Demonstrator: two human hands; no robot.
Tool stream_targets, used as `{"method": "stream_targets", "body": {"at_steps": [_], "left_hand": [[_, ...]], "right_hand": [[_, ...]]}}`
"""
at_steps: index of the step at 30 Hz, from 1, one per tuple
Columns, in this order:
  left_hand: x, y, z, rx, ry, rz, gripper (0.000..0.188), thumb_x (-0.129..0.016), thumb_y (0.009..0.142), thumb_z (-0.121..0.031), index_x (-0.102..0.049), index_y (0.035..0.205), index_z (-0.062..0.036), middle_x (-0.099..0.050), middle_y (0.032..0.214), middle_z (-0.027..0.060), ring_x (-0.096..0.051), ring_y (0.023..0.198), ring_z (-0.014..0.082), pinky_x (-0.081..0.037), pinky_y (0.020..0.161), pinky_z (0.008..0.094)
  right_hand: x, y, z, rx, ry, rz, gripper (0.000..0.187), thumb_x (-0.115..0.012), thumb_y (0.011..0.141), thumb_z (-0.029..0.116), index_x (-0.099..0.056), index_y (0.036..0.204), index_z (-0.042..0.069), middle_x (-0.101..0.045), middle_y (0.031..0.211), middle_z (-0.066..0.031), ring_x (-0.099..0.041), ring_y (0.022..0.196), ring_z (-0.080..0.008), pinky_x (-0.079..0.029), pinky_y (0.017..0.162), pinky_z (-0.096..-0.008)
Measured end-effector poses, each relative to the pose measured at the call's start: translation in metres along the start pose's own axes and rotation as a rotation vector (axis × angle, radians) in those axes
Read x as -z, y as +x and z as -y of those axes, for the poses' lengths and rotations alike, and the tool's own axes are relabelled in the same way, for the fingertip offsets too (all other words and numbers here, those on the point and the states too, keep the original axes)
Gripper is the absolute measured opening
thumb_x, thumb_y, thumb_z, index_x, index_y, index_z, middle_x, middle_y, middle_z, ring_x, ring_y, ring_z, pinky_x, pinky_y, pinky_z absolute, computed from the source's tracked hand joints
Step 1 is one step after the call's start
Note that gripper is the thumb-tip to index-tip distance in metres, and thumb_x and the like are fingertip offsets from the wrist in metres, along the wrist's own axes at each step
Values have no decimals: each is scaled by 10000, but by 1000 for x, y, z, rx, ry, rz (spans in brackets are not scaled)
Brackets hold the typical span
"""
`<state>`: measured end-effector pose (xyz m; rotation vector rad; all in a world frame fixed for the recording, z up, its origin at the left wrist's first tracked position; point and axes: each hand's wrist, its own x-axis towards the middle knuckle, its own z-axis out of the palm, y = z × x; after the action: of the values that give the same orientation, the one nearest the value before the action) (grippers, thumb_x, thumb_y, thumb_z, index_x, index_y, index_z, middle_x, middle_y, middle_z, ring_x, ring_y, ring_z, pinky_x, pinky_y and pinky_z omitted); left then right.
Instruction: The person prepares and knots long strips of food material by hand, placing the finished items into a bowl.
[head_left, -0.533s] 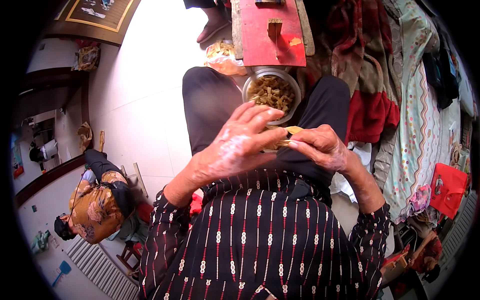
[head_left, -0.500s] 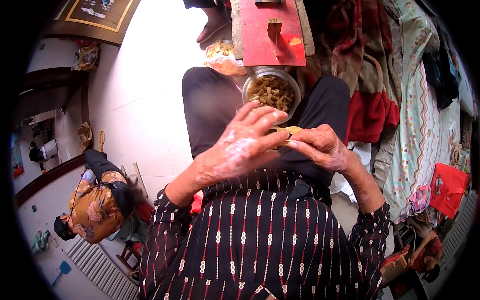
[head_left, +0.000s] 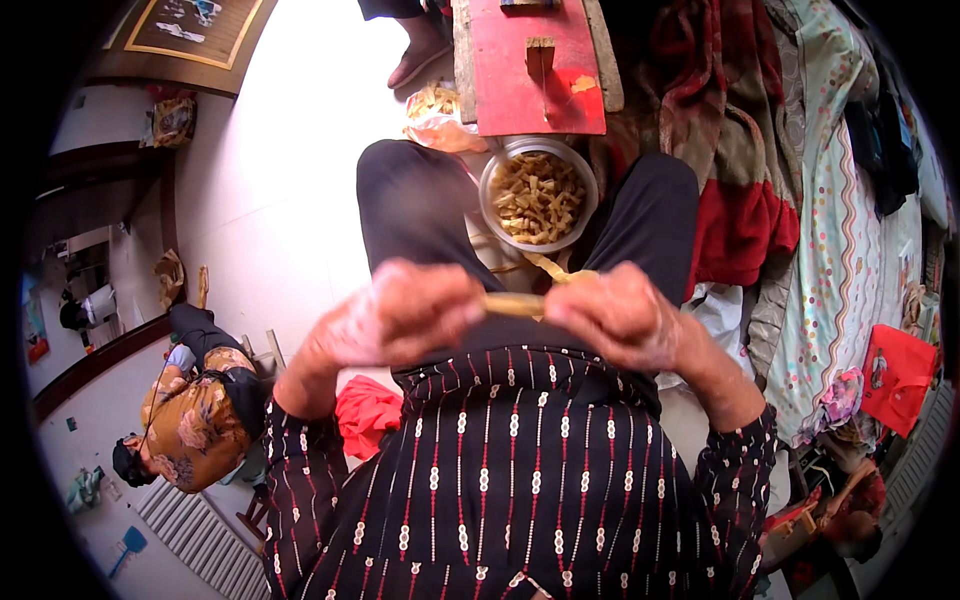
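Note:
Between my two hands a pale yellow strip point(head_left: 514, 303) is held taut over my lap, one end in each. My left hand point(head_left: 405, 312), somewhat blurred, is closed on its left end. Fingers curled, my right hand point(head_left: 618, 312) grips the other end, and a loose yellow length point(head_left: 548, 267) trails from behind it toward the bowl. What the strip is made of I cannot tell. Beyond my hands, between my knees, a round metal bowl point(head_left: 487, 208) holds many short tan pieces point(head_left: 540, 195).
A red board point(head_left: 500, 90) with an upright wooden block point(head_left: 540, 58) stands beyond the bowl. To its left are a plastic bag point(head_left: 436, 125) of pale pieces and someone's shoe point(head_left: 420, 60). A blanket point(head_left: 745, 225) hangs at right. A seated person point(head_left: 195, 410) is at left.
My left hand has come back from near the bowl, moving left and toward me, and is now closed on the strip. The right hand has shifted slightly nearer; the strip is stretched between them.

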<state>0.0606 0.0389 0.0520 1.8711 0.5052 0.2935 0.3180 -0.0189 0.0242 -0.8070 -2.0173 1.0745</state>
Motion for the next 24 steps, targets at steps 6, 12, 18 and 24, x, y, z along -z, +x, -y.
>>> {"method": "stream_targets", "body": {"at_steps": [6, 12, 18, 24], "left_hand": [[37, 56, 53, -51, 207, -221, 149, -502, 945, -130, -564, 976, 2, -506, 634, 48, -506, 553, 124, -416, 519, 283], [46, 115, 97, 257, 201, -340, 276, -518, 951, -262, -616, 957, -4, -501, 670, 49, -477, 618, 131, -404, 580, 286], [53, 143, 136, 245, 200, -368, 351, -549, 931, -346, -634, 983, -9, -535, 743, 62, -504, 709, 141, -431, 658, 285], [59, 157, 154, 250, 209, -391, 373, -563, 913, -376, -635, 970, -14, -568, 758, 65, -534, 717, 139, -440, 666, 285]], "right_hand": [[40, 44, -54, -261, -97, -64, 223, -528, 931, 180, -602, 842, -10, -554, 638, -152, -571, 560, -244, -457, 556, -338], [64, 64, -127, -351, -135, -117, 233, -564, 912, 198, -633, 828, -9, -548, 606, -105, -538, 579, -149, -435, 563, -310], [75, 74, -166, -379, -80, -130, 261, -571, 913, 220, -647, 808, -7, -467, 571, 21, -433, 549, -80, -369, 510, -271], [75, 81, -192, -398, -44, -179, 288, -568, 919, 227, -626, 768, -11, -419, 561, 51, -384, 524, -50, -330, 466, -256]]}}
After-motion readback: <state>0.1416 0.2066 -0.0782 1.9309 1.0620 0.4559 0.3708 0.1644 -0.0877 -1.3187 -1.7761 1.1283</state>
